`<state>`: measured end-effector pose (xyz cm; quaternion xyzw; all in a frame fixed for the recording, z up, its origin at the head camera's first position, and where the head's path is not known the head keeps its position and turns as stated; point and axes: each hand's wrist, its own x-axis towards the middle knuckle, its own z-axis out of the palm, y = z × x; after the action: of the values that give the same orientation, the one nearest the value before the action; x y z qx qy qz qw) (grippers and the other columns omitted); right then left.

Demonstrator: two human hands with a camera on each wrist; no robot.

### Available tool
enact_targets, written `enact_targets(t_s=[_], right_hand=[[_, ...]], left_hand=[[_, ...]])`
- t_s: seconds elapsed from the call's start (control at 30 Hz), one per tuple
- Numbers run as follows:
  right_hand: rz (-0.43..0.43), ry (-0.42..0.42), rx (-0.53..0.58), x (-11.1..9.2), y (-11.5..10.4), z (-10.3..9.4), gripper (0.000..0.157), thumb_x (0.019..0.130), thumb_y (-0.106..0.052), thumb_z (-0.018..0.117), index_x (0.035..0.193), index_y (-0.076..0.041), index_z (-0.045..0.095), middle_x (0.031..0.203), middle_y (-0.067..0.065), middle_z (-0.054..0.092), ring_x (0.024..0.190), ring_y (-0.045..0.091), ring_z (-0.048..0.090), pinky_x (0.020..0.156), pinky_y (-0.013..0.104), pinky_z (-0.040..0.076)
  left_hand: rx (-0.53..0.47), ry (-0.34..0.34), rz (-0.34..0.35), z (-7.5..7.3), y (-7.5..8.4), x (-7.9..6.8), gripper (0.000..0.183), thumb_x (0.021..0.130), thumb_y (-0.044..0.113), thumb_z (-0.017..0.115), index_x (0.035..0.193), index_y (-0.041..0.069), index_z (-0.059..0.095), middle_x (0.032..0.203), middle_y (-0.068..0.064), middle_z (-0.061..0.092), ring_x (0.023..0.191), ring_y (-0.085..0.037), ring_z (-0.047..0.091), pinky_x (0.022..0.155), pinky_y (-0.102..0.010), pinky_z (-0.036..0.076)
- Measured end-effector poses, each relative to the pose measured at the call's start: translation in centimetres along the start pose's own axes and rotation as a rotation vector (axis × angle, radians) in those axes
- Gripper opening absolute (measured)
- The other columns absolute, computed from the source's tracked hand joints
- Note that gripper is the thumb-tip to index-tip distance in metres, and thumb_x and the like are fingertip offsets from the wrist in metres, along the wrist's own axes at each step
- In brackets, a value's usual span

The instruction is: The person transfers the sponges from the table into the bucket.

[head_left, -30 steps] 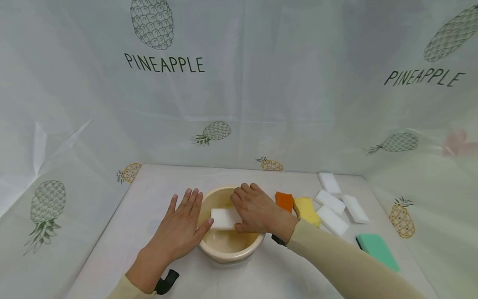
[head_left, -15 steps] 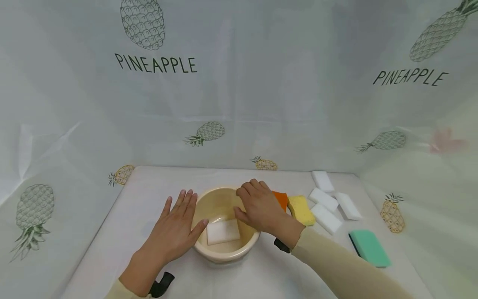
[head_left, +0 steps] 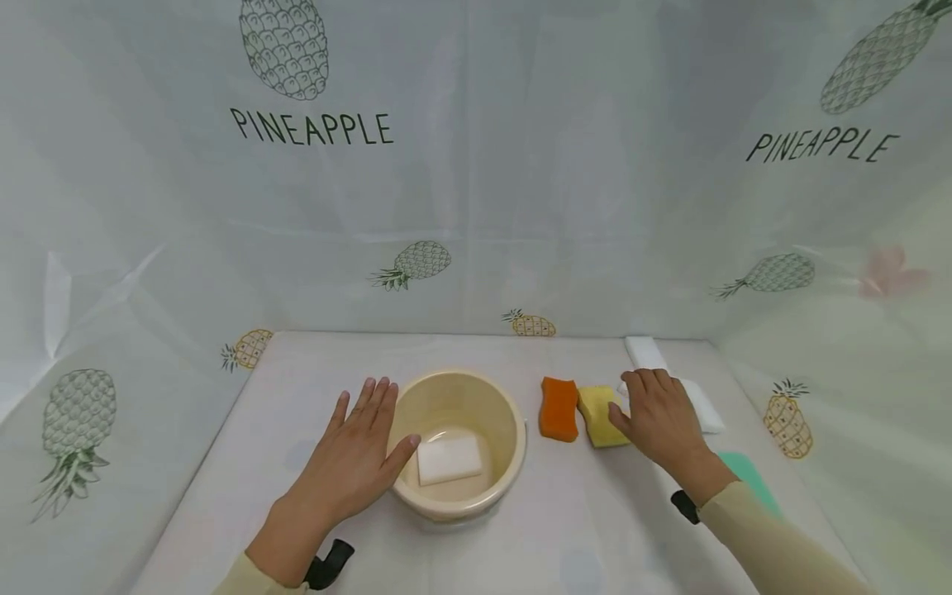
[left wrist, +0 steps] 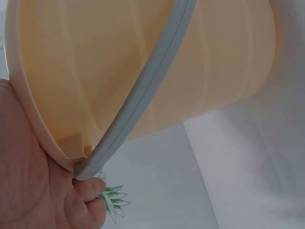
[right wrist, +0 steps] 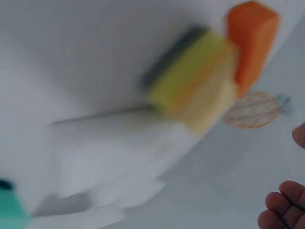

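Note:
A cream bucket [head_left: 513, 463] with a grey handle [left wrist: 138, 95] stands in the middle of the table. On its floor lies a white sponge block [head_left: 449, 460]. My left hand [head_left: 353, 454] rests against the bucket's left rim, fingers straight; in the left wrist view the palm touches the rim beside the handle's end. Holding nothing, my right hand [head_left: 662, 417] is over the white sponges [right wrist: 119, 148] on the right, thumb and fingers apart. It hides part of that pile in the head view. A yellow sponge [head_left: 601, 416] with a dark underside lies just left of it.
An orange sponge [head_left: 559, 409] sits between bucket and yellow sponge. One white sponge [head_left: 645, 353] lies at the table's back edge. A green sponge [head_left: 747, 479], partly covered by the right forearm, lies at the right. A pineapple-printed sheet [head_left: 476, 165] rises behind the table.
My right hand let the white sponge block drop into the bucket, then moved right, out of the bucket and over to the white sponges. The left hand stayed at the rim.

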<state>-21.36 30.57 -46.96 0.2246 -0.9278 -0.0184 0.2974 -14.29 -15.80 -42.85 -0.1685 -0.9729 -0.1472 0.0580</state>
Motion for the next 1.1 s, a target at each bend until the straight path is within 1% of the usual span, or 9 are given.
enact_targets(t_s=[0.17, 0.23, 0.3, 0.4, 0.5, 0.67, 0.83, 1.03, 1.1], right_hand=[[0.093, -0.213, -0.056, -3.7, 3.6, 0.4, 0.061, 0.083, -0.034, 0.081, 0.119, 0.010, 0.058, 0.113, 0.026, 0.066, 0.105, 0.045, 0.058, 0.083, 0.057, 0.050], [0.120, -0.265, -0.065, -5.0, 4.5, 0.6, 0.065, 0.082, -0.037, 0.083, 0.118, 0.010, 0.057, 0.114, 0.027, 0.065, 0.107, 0.046, 0.058, 0.083, 0.058, 0.049], [0.131, -0.289, -0.069, -6.1, 5.1, 1.0, 0.068, 0.081, -0.041, 0.084, 0.115, 0.010, 0.057, 0.110, 0.027, 0.064, 0.105, 0.047, 0.059, 0.080, 0.058, 0.049], [0.153, -0.318, -0.057, -7.4, 5.7, 1.5, 0.067, 0.081, -0.047, 0.083, 0.107, 0.009, 0.056, 0.104, 0.026, 0.062, 0.100, 0.047, 0.058, 0.076, 0.057, 0.048], [0.168, -0.338, -0.052, -8.1, 5.9, 1.9, 0.067, 0.081, -0.052, 0.082, 0.101, 0.007, 0.056, 0.100, 0.024, 0.061, 0.098, 0.045, 0.058, 0.074, 0.056, 0.046], [0.173, -0.346, -0.059, -8.6, 5.9, 2.2, 0.064, 0.081, -0.053, 0.079, 0.097, 0.005, 0.057, 0.096, 0.022, 0.061, 0.094, 0.043, 0.058, 0.071, 0.054, 0.046], [0.206, -0.374, -0.045, -9.0, 5.8, 2.6, 0.060, 0.083, -0.052, 0.078, 0.092, 0.003, 0.056, 0.089, 0.018, 0.058, 0.091, 0.041, 0.056, 0.070, 0.052, 0.043], [0.253, -0.397, -0.006, -9.0, 6.0, 2.5, 0.064, 0.084, -0.054, 0.077, 0.100, 0.006, 0.058, 0.093, 0.021, 0.058, 0.090, 0.041, 0.055, 0.072, 0.054, 0.043], [0.258, -0.376, -0.001, -8.9, 6.1, 2.3, 0.066, 0.083, -0.053, 0.077, 0.104, 0.007, 0.058, 0.094, 0.021, 0.058, 0.090, 0.041, 0.055, 0.072, 0.054, 0.043]], left_hand=[[-0.004, -0.006, -0.003, 0.1, 0.0, 0.0, 0.083, 0.110, 0.057, 0.043, 0.164, -0.004, 0.029, 0.171, -0.021, 0.028, 0.161, -0.039, 0.022, 0.130, -0.064, 0.014], [-0.003, -0.006, -0.001, 0.1, 0.0, 0.0, 0.083, 0.110, 0.057, 0.043, 0.164, -0.004, 0.029, 0.171, -0.022, 0.028, 0.161, -0.039, 0.022, 0.130, -0.064, 0.014], [0.001, -0.007, 0.000, 0.1, 0.0, 0.1, 0.083, 0.110, 0.057, 0.043, 0.164, -0.004, 0.029, 0.171, -0.022, 0.029, 0.161, -0.039, 0.023, 0.130, -0.064, 0.014], [0.007, -0.010, 0.000, 0.0, 0.0, 0.2, 0.083, 0.110, 0.057, 0.043, 0.164, -0.004, 0.029, 0.171, -0.022, 0.029, 0.161, -0.039, 0.023, 0.130, -0.064, 0.014], [0.011, -0.011, 0.002, 0.1, 0.0, 0.2, 0.083, 0.110, 0.057, 0.043, 0.164, -0.004, 0.029, 0.171, -0.022, 0.029, 0.161, -0.039, 0.022, 0.130, -0.063, 0.014], [0.009, -0.010, 0.002, 0.1, 0.0, 0.3, 0.083, 0.110, 0.057, 0.043, 0.164, -0.004, 0.029, 0.171, -0.022, 0.029, 0.161, -0.039, 0.023, 0.130, -0.063, 0.014], [0.011, -0.013, -0.005, 0.0, 0.1, 0.2, 0.083, 0.110, 0.057, 0.044, 0.164, -0.004, 0.029, 0.171, -0.021, 0.028, 0.161, -0.039, 0.022, 0.130, -0.063, 0.015], [0.010, -0.010, -0.008, 0.1, 0.0, 0.2, 0.084, 0.109, 0.057, 0.044, 0.164, -0.004, 0.028, 0.171, -0.022, 0.029, 0.162, -0.039, 0.022, 0.130, -0.063, 0.015], [0.000, -0.009, -0.005, 0.1, -0.1, 0.1, 0.083, 0.110, 0.057, 0.043, 0.164, -0.004, 0.027, 0.172, -0.021, 0.028, 0.162, -0.038, 0.021, 0.130, -0.063, 0.015]])
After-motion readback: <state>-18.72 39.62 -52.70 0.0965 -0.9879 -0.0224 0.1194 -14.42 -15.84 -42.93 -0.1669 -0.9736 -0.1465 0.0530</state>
